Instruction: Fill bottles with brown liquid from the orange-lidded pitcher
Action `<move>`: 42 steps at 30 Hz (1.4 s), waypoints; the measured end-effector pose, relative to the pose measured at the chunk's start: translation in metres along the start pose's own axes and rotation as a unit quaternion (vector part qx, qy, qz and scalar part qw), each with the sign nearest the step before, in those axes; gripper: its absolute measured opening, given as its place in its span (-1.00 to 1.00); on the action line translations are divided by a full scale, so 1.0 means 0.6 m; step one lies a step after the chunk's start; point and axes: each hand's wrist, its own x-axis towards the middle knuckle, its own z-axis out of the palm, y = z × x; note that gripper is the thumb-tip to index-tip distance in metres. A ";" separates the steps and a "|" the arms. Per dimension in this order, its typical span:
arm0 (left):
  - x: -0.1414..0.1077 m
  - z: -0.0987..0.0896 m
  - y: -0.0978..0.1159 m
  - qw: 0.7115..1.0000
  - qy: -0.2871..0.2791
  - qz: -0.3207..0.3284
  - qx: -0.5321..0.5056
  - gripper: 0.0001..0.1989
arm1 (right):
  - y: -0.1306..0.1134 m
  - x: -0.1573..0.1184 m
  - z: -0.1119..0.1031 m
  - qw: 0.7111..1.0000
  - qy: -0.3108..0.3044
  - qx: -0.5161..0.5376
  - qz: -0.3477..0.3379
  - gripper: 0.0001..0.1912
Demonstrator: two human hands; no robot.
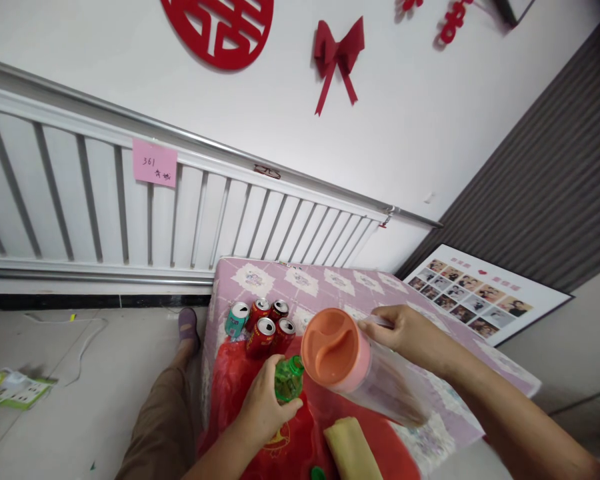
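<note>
My left hand [267, 400] is wrapped round a small green bottle [287, 381], whose open neck points up and to the right. In my right hand [405, 330] is the handle of a clear pitcher [387, 387] with an orange lid [330, 348]. The pitcher is tilted, its lid end right beside the bottle's neck; brownish liquid shows toward its base. I cannot make out any stream between the two. Below them a yellow rolled cloth [353, 450] and a green cap [318, 473] lie on a red sheet [235, 380].
Several opened cans [261, 333] stand behind my left hand on the table's purple patterned cloth [225, 280]. A white radiator [190, 207] runs along the wall. A photo board [485, 293] leans at the right. A green power strip [17, 391] lies on the floor at the left.
</note>
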 end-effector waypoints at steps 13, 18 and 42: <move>0.000 0.001 0.000 1.000 0.005 0.003 0.005 -0.24 | -0.005 0.000 -0.002 1.000 -0.002 0.006 0.002 -0.57; 0.000 -0.001 0.003 1.000 0.003 0.004 0.012 -0.25 | -0.003 0.000 -0.002 1.000 0.000 0.002 -0.009 -0.56; 0.000 -0.004 0.007 1.000 0.002 -0.002 0.006 -0.26 | 0.000 -0.001 0.000 1.000 0.001 0.014 -0.001 -0.56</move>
